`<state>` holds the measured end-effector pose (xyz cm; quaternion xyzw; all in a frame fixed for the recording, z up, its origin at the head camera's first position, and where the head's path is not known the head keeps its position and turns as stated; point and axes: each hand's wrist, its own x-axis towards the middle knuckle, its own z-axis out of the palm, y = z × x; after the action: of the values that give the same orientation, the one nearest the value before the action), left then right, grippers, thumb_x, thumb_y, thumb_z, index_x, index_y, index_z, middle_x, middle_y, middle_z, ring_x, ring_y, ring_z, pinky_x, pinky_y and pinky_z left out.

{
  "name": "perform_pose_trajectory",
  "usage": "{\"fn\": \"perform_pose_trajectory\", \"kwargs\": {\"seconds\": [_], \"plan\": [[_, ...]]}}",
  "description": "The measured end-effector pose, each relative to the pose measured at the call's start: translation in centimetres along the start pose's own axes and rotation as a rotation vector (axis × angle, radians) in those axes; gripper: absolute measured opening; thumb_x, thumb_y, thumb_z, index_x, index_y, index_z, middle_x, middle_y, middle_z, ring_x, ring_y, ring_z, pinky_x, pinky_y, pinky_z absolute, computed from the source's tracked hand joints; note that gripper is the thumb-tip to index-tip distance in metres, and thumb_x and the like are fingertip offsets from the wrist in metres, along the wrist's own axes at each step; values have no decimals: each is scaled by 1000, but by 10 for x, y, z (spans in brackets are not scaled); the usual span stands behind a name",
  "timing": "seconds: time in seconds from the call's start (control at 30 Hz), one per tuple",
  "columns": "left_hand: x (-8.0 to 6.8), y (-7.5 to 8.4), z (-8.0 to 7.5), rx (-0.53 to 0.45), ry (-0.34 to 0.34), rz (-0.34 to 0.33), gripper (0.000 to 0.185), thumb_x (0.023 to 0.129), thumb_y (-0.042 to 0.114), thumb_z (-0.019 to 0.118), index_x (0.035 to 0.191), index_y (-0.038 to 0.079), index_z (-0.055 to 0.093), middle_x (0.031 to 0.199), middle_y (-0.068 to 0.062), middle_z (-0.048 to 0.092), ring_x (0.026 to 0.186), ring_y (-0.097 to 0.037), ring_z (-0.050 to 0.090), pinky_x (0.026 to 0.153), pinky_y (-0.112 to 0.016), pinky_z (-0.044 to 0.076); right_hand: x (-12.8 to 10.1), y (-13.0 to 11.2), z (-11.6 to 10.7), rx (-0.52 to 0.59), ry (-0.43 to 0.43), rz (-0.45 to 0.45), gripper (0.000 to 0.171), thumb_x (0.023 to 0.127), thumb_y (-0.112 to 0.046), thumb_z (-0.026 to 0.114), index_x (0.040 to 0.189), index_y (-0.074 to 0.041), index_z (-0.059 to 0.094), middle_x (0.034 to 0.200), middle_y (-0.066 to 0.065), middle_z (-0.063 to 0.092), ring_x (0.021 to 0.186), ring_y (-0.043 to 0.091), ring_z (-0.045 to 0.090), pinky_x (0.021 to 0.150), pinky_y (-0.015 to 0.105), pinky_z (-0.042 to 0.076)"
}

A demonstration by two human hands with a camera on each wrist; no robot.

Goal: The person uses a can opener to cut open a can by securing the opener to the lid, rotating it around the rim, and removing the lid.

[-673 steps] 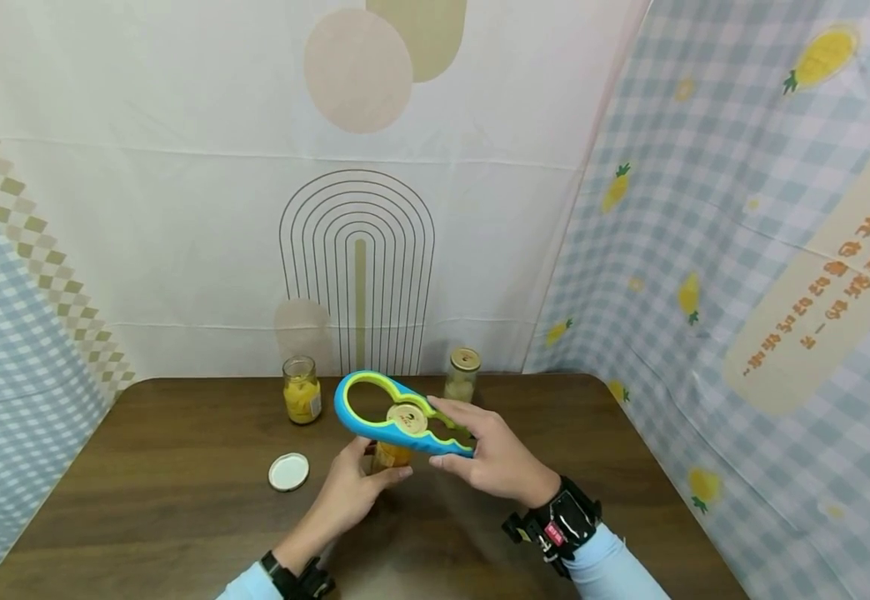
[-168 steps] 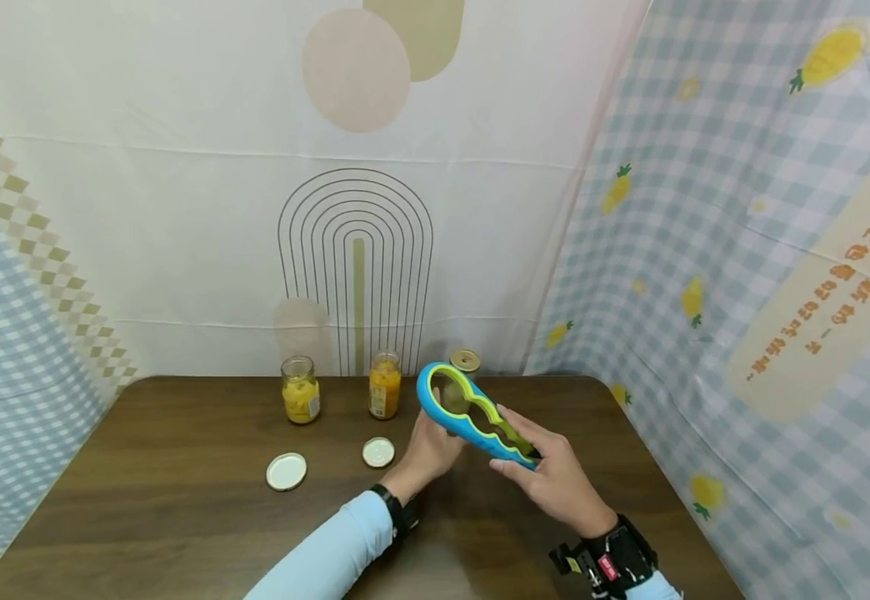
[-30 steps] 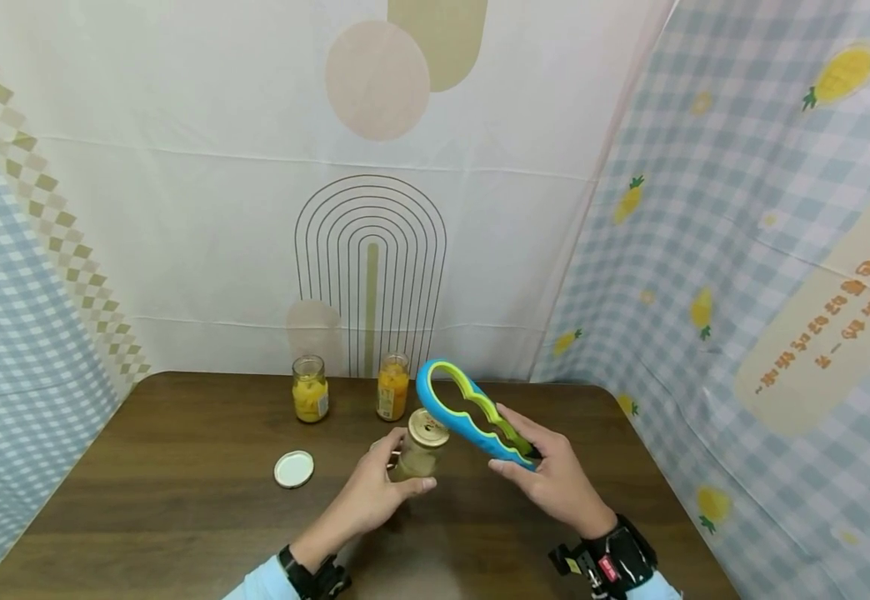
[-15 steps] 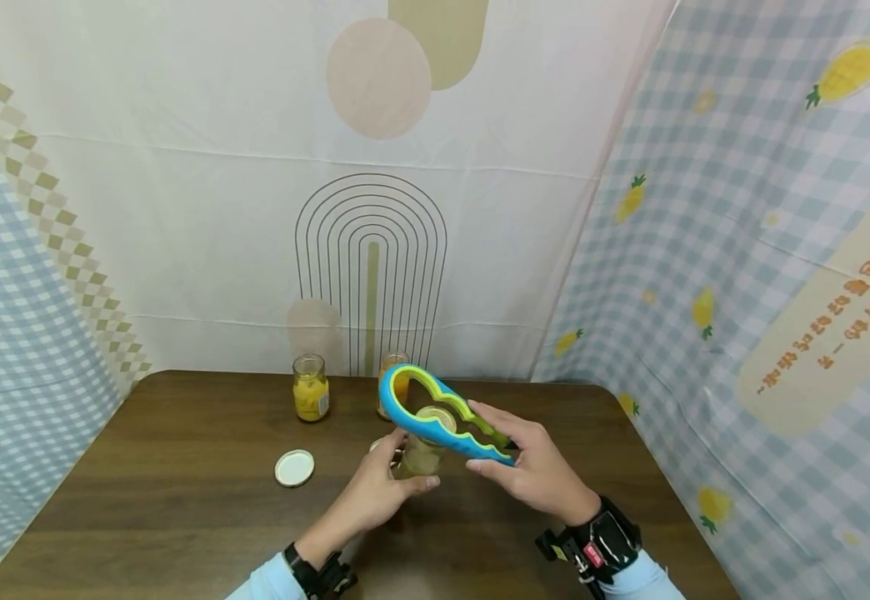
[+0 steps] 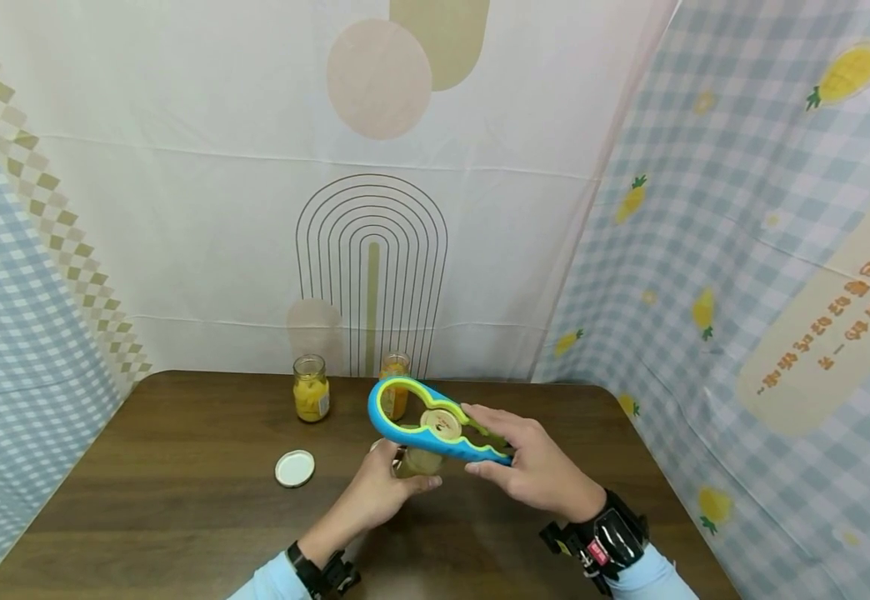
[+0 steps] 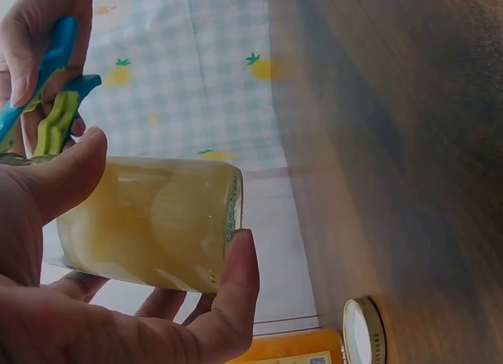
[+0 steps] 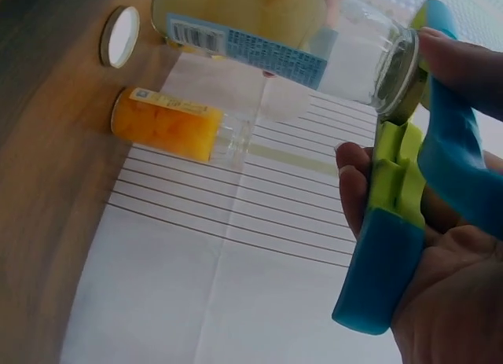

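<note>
The counter (image 5: 142,500) has bare wood at 7 and 8 o'clock from the held jar (image 5: 418,460), so a hand could pass there freely. At 9 o'clock lies 1 white lid (image 5: 294,468), flat and low, well apart from the left hand (image 5: 378,496). At 11 o'clock stands 1 open jar of yellow fruit (image 5: 311,389), and at 12 o'clock 1 open jar of orange fruit (image 5: 394,387), partly hidden behind the blue and green opener (image 5: 435,423). Between these 2 jars there is a gap. The curtain (image 5: 630,350) closes the far side and the side at 3 o'clock. The right hand (image 5: 536,467) blocks the way at 4 o'clock.
</note>
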<state>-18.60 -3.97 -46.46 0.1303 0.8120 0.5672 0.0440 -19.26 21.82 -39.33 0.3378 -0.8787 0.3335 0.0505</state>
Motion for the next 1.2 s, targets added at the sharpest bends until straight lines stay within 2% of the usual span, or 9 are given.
{"fn": "perform_pose_trajectory", "kwargs": {"seconds": [0.1,0.6,0.9,1.2], "plan": [[0,0,1,2,-8,-14,58,88,29,90,138,15,63,136,-11,69,134,-36,62,108,-65,51,-1,-1,-2,-19,-18,2,76,94,-28,84,162,-22,48,161,6,56,146,28,58,112,56,54],[-2,-11,4,-23,14,-41,71,88,28,90,148,17,56,152,-15,58,146,-41,51,115,-69,44,-3,-4,2,-57,-44,-13,74,96,-26,82,162,-19,48,160,9,57,143,29,61,111,53,55],[-4,-14,6,-28,-16,-44,67,89,27,89,147,15,57,147,-14,61,140,-38,57,113,-66,47,-7,-3,4,-68,-43,-4,74,96,-25,82,161,-17,49,158,10,58,140,28,63,109,51,57],[-3,-15,6,-37,-51,-50,64,90,32,88,145,16,58,144,-12,62,139,-36,57,112,-66,47,-10,2,4,-71,-39,-26,73,98,-31,80,162,-18,48,159,9,58,139,27,64,107,49,59]]}}
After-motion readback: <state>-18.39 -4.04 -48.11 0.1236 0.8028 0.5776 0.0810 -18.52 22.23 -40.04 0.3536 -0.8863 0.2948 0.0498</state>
